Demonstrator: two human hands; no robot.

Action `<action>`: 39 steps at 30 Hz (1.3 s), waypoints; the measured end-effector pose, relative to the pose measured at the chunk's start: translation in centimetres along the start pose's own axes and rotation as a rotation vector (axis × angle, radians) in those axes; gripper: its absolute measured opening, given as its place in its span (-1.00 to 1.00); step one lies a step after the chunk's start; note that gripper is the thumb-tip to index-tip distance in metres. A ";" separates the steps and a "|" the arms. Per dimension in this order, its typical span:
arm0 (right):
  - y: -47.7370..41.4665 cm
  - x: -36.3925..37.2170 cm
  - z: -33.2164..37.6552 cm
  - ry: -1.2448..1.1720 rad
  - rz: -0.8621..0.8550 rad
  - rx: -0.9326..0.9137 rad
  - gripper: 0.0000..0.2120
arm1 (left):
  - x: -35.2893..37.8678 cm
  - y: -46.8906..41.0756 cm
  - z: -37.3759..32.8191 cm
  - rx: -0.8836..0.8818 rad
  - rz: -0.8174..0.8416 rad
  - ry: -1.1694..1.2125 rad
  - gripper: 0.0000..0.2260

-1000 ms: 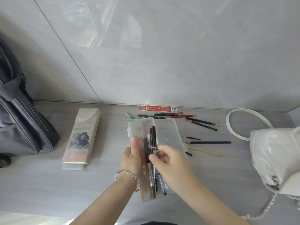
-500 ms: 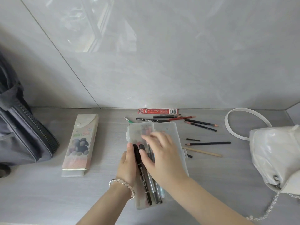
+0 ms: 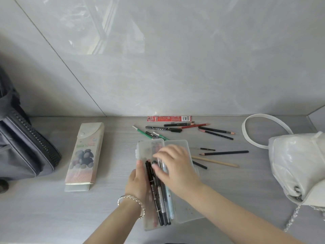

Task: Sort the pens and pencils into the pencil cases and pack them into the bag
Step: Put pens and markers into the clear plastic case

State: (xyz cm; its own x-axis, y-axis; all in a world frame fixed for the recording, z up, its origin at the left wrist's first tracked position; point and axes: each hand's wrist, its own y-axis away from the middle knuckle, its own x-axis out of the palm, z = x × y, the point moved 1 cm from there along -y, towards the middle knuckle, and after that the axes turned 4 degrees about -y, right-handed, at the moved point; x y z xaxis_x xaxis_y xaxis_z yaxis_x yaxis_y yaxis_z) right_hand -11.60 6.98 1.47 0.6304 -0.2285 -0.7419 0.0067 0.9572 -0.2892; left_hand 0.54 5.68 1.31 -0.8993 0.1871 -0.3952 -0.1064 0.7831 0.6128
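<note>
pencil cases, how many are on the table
2. The clear case lies open at the centre, gripped by the left hand, under the right hand; the printed case lies closed to its left. No others show.

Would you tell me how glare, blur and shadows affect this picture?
Head view: a window reflection glares on the glossy wall; head view: the right hand and the pens in the clear pencil case look slightly smeared; head view: light soft, shadows faint.
</note>
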 end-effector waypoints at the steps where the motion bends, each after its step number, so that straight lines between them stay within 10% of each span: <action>1: -0.4 -0.5 -0.9 -0.036 -0.040 0.032 -0.81 | -0.4 -0.1 0.0 -0.006 -0.020 0.020 -0.51; 4: -1.7 -2.1 -5.4 0.025 -0.070 0.253 -0.85 | -1.6 -0.3 -0.4 -0.022 -0.061 0.075 -0.59; 9: -1.8 -3.4 -12.5 0.393 0.390 0.607 -0.75 | -3.5 -0.9 0.0 -0.046 -0.140 0.035 -0.47; 17: -2.1 -3.4 -13.4 0.498 0.576 0.493 -0.74 | -3.1 -1.5 0.4 -0.043 -0.157 0.042 -0.49; 26: -3.9 -7.2 -4.7 -0.487 0.031 0.411 -0.80 | -1.8 -0.7 0.0 -0.068 -0.075 0.070 -0.60; 29: -4.2 -8.6 -0.6 -0.695 0.137 0.345 -0.72 | -1.4 -0.2 -0.3 -0.044 -0.064 0.065 -0.63; 33: -3.7 -7.9 1.5 -0.336 0.593 0.233 -0.75 | -1.1 0.1 -1.0 0.002 -0.064 0.009 -0.65; 39: -2.6 -4.3 2.5 -0.358 0.700 0.172 -0.71 | -0.7 -0.3 -0.8 0.078 0.000 -0.066 -0.50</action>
State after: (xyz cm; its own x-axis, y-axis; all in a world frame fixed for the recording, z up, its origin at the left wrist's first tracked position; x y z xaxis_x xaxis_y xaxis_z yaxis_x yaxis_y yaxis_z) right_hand -12.43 5.93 6.92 0.7428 0.4776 -0.4693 -0.3812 0.8778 0.2899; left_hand 0.90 4.86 1.99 -0.8691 0.2239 -0.4410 -0.0705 0.8266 0.5584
